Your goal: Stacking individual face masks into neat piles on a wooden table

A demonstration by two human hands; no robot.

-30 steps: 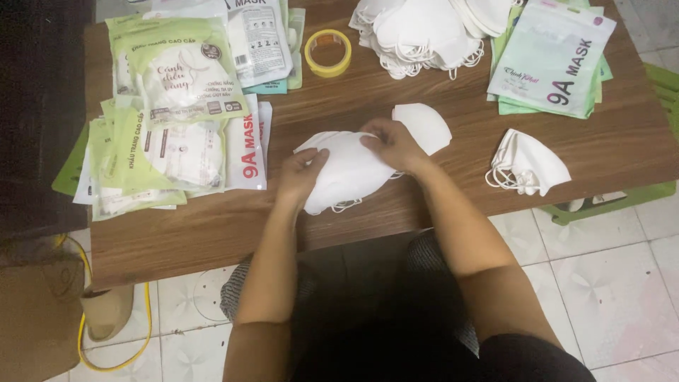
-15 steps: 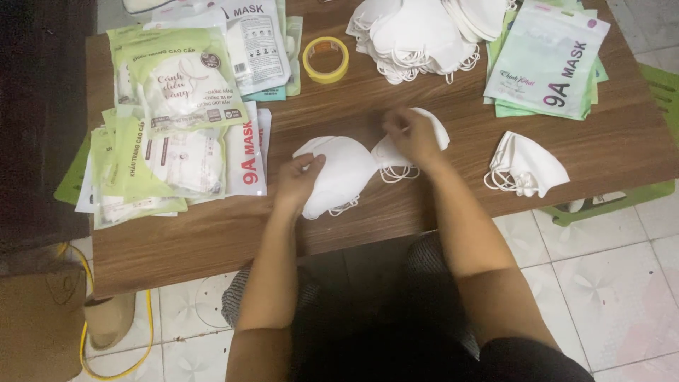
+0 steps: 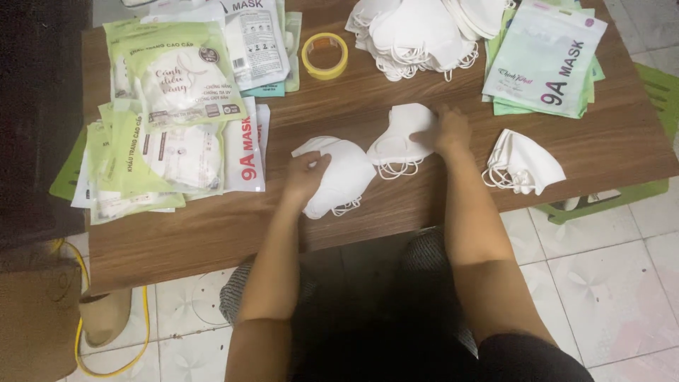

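My left hand (image 3: 306, 174) rests on a small stack of white folded face masks (image 3: 341, 177) near the front edge of a brown wooden table (image 3: 396, 212). My right hand (image 3: 449, 129) presses on another white mask (image 3: 398, 138) just to the right of that stack, its ear loops trailing toward me. The two mask piles lie side by side and barely touch.
A heap of loose white masks (image 3: 424, 32) lies at the back. Green and white mask packets (image 3: 170, 120) are stacked at the left, more packets (image 3: 548, 60) at the back right. A yellow tape roll (image 3: 325, 55) and a separate bundle of masks (image 3: 523, 166) also lie here.
My right hand has slid a mask off the stack to the right, away from my left hand, which stays on the stack.
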